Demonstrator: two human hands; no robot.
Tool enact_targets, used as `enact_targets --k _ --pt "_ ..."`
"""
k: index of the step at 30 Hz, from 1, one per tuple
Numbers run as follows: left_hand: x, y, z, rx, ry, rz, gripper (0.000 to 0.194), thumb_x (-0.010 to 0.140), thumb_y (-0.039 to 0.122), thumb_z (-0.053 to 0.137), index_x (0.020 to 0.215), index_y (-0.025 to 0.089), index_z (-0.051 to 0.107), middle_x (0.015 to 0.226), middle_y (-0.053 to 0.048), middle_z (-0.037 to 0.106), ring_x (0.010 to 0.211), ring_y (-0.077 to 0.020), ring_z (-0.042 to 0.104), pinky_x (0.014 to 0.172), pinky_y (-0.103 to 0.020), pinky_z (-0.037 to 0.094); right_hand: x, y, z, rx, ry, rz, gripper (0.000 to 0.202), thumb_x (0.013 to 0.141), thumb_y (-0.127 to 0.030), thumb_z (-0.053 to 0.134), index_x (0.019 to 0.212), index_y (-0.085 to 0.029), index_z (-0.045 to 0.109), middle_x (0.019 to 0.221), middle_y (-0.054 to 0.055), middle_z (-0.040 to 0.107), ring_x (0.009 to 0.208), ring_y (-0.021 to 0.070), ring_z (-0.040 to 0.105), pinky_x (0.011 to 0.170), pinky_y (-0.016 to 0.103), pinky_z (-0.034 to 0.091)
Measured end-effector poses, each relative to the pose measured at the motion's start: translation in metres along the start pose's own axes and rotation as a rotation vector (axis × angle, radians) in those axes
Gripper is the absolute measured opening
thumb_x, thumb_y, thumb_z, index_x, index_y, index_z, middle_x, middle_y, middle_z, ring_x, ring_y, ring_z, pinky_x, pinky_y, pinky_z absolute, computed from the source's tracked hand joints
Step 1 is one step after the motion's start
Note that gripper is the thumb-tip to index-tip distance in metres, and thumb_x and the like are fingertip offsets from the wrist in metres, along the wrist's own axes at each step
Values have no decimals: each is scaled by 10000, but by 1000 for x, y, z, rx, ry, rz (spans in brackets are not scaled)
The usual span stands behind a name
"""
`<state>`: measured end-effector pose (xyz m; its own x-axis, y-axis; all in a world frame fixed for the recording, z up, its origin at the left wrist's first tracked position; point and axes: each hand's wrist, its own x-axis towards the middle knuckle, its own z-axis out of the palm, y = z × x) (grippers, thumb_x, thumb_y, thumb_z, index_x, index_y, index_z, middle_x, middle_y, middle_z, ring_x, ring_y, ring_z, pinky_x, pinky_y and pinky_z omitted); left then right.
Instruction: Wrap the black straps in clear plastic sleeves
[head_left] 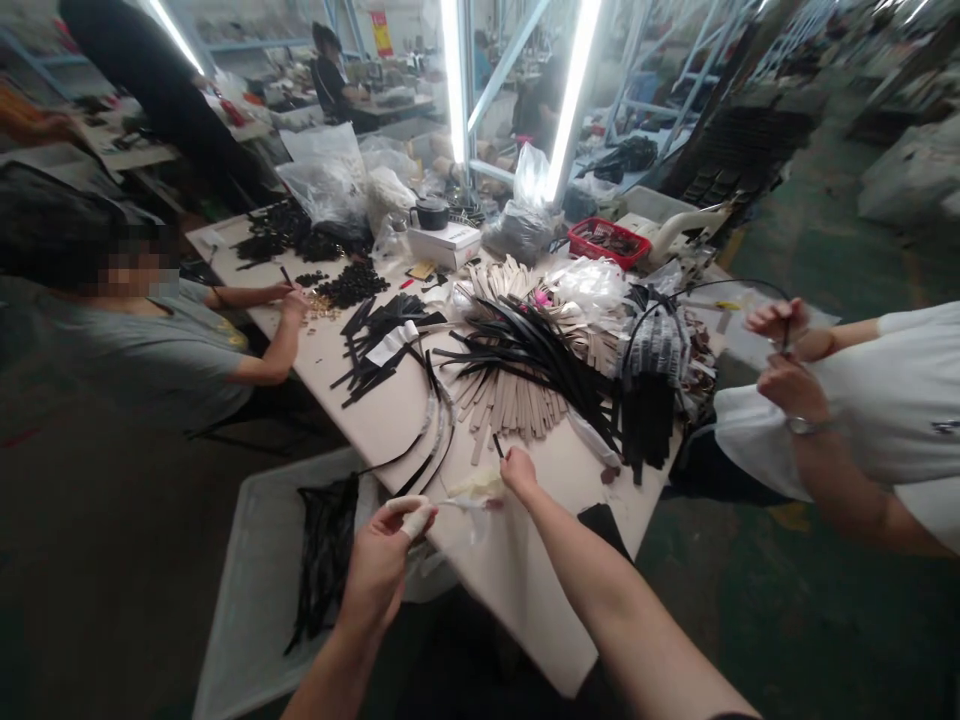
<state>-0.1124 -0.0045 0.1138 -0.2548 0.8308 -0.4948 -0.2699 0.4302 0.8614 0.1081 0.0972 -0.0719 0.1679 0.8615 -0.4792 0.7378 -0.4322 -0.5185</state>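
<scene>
Far left: a seated co-worker [161,345] has a hand [294,300] on small dark parts; the face is blurred out.
White bin: the bin [255,590] beside the table holds black strips [322,560]; your left arm cuts off its lower edge.
Your left hand: your left hand [382,560] is curled, bandaged thumb and finger pinched on a pale strip [469,492]; how much the palm holds is hidden.
Pale strip: it runs across the table edge [525,600] between your two hands, too blurred to tell the material.
Your right hand: your right hand [519,472] is closed on the strip's other end, with a short black piece [498,446] at the fingertips; whether it is gripped, you cannot tell.
Table centre: tan slats [510,400] lie fanned under black strips [540,350], their middle covered.
Far right: another person's hands [787,355] pinch something thin and dark, too small to identify.
</scene>
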Motion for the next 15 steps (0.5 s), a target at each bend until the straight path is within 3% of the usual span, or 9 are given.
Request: enact_targets --k 3,6,8,9,11,13,15 --pt "3 8 9 -52 -25 -13 412 526 262 933 877 145 751 851 -47 742 775 -171 701 768 -266 567 -30 -8 -43 282 -2 16 260 964 -355 444 1060 -152 573 857 63 639 680 139 601 619 219 447" --pt "2 17 25 -33 -57 17 443 514 259 936 903 155 750 895 -51 751 815 -181 705 789 -267 565 -85 -14 -80 498 -51 -6 412 926 -550 468 944 -153 575 641 -31 508 456 96 422 464 210 376" --pt "-5 23 40 28 -135 75 399 531 282 928 859 160 736 857 -41 748 790 -185 705 758 -260 564 -126 -19 -93 652 -180 -35 491 869 -639 520 828 -154 583 543 -76 394 399 76 298 397 210 302" --pt "-11 26 48 75 -206 105 362 549 299 918 823 161 725 819 -38 742 767 -192 705 729 -260 563 -144 -22 -96 832 -319 -40 510 848 -658 553 826 -150 592 540 -80 384 395 64 256 381 205 256" --pt "-30 28 62 183 -377 155 302 597 337 889 759 166 700 773 -45 735 762 -221 711 705 -274 563 -174 -34 -101 1140 -474 -37 518 797 -661 644 840 -146 599 569 -68 424 402 41 223 376 192 179" --pt "-50 26 71 263 -490 198 277 643 385 851 723 177 687 786 -66 741 828 -258 722 755 -306 569 -191 -50 -111 1329 -445 -19 493 708 -590 776 825 -149 591 585 -65 456 404 22 220 384 184 129" --pt "-67 21 74 294 -490 233 287 646 424 833 696 187 678 793 -73 743 852 -274 722 799 -330 570 -199 -66 -127 1385 -347 -24 457 640 -485 853 790 -149 581 593 -57 502 395 10 215 380 187 106"
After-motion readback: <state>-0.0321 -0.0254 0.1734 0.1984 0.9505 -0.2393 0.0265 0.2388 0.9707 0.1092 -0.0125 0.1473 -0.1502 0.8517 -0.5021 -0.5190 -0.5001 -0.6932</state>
